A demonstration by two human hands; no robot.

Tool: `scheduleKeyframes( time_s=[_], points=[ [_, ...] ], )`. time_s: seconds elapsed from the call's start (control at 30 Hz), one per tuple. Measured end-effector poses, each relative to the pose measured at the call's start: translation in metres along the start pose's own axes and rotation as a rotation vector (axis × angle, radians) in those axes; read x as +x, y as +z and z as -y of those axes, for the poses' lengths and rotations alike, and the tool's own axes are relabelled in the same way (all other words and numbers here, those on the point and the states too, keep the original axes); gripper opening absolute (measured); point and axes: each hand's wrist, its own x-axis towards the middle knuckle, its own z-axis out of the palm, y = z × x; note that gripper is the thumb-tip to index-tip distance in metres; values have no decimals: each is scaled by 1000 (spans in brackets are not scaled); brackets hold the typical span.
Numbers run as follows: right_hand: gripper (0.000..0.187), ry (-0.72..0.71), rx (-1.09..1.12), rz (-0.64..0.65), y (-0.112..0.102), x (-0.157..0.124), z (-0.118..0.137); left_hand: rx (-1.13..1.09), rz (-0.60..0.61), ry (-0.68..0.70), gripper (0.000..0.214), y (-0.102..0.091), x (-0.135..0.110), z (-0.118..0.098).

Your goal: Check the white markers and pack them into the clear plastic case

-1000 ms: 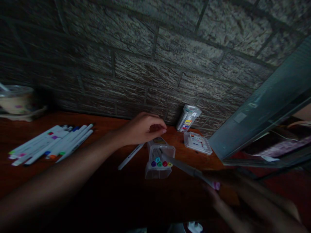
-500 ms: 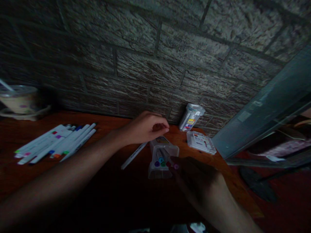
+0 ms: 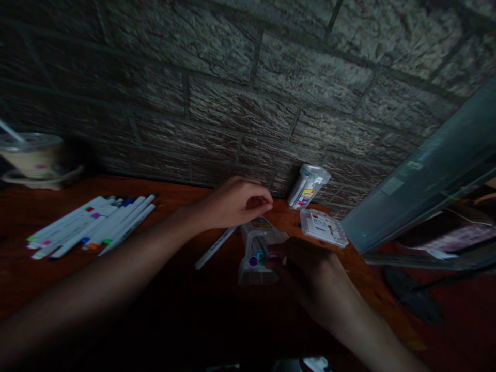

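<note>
A clear plastic marker case (image 3: 258, 253) lies on the wooden desk (image 3: 170, 201), its open end toward me, with several markers inside showing coloured caps. My left hand (image 3: 232, 202) rests curled on the far end of the case and holds it. My right hand (image 3: 306, 274), dark and in shadow, has its fingers closed on a marker with a pink cap (image 3: 272, 255) at the case's mouth. A single white marker (image 3: 215, 248) lies loose just left of the case.
Several white markers (image 3: 95, 227) lie in a row at the left. A cup on a saucer (image 3: 33, 157) stands far left. A second clear case (image 3: 308, 187) leans on the brick wall, its flat lid (image 3: 323, 227) beside it. A glass panel (image 3: 422, 175) slants at the right.
My right hand brought a marker in from the lower right and pushed it into the case's mouth. The left hand stayed on the case.
</note>
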Motion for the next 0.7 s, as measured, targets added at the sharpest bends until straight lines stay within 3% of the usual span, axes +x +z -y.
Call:
scheduleKeyframes(
  time_s=[0.2, 0.37, 0.53, 0.63, 0.7],
  points=[
    [19, 2, 30, 28, 4, 3, -3, -1, -4, -5, 13, 1, 0, 1],
    [15, -40, 27, -22, 5, 1, -6, -12, 2, 2, 14, 1, -1, 1],
    [13, -79, -7, -242, -19, 2, -3, -9, 3, -10, 14, 2, 0, 3],
    [17, -40, 56, -434, -30, 26, -16, 20, 32, -61, 15, 5, -2, 9],
    [27, 12, 141, -569, -25, 51, -36, 60, 62, -129, 16, 9, -5, 17]
  ],
)
